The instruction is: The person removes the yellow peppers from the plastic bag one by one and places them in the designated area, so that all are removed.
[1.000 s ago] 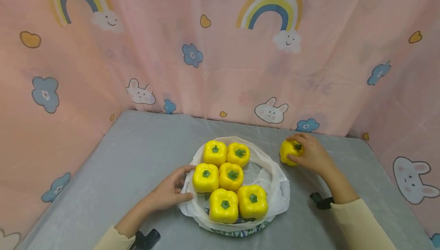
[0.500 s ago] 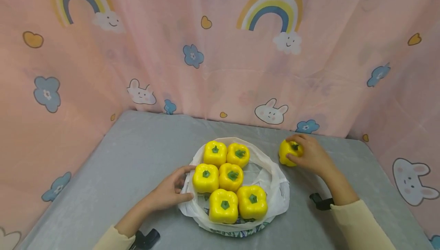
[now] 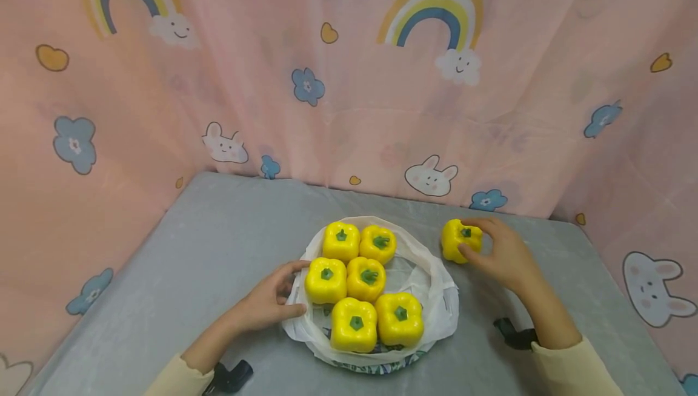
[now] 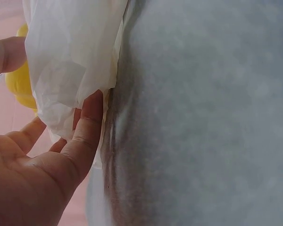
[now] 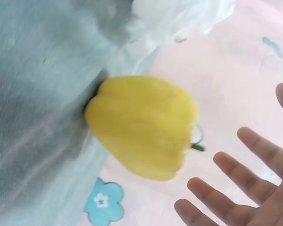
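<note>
My left hand rests against the left side of a white plastic bag, fingers and thumb spread along its outside. In the left wrist view the fingertips touch the loose white film of the bag. Several yellow bell peppers with green stems sit inside the wide-mouthed bag. Another yellow bell pepper stands on the grey table to the bag's right. Beside it is my right hand; in the right wrist view its fingers are spread and apart from that pepper.
The grey-covered table backs onto a pink curtain printed with rainbows, rabbits and flowers. Leafy print shows along the bag's lower edge. Black wrist straps sit below both hands, the left one near the front edge.
My right hand has loosened from the lone bell pepper and drawn back slightly to the right, leaving it on the table. The left hand and the bag keep their places.
</note>
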### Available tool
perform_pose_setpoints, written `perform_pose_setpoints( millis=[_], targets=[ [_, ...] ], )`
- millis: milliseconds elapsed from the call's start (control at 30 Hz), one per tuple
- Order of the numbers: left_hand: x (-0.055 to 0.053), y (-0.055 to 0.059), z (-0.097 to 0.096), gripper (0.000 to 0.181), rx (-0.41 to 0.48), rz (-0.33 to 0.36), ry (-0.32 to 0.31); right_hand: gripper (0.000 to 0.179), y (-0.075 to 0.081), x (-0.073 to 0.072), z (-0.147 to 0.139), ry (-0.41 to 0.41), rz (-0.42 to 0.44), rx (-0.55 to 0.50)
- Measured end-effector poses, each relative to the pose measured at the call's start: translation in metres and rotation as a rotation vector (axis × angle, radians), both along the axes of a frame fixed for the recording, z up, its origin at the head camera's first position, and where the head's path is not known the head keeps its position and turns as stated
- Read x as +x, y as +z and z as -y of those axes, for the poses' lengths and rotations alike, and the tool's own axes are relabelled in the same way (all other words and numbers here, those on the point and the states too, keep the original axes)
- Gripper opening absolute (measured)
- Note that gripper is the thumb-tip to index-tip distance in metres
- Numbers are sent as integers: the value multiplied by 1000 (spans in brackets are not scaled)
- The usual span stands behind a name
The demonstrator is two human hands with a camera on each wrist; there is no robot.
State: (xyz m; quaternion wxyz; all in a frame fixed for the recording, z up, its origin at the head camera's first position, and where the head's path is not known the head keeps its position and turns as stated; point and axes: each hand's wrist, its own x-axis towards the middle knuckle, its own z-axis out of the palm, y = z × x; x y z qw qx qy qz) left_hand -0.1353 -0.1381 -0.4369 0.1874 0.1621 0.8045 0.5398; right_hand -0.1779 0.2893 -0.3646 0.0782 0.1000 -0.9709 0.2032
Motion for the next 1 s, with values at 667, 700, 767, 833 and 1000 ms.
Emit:
perform_pose_setpoints(
  millis=[667, 700, 767, 833, 1000],
  targets=[
    [0, 2, 1, 74, 12, 12, -16, 47, 8, 40, 38, 84, -59, -83],
    [0, 2, 1, 74, 12, 12, -17, 47, 7, 40, 40, 95, -62, -87],
    [0, 2, 1, 74, 8, 11, -15, 46, 5, 41, 43, 126, -61, -110],
    [1, 2, 1, 74, 10, 10, -16, 46, 3, 42, 47, 161, -62, -129],
    [2, 2, 0, 74, 20, 8, -25, 49, -3, 48, 56, 228, -55, -167]
  ],
)
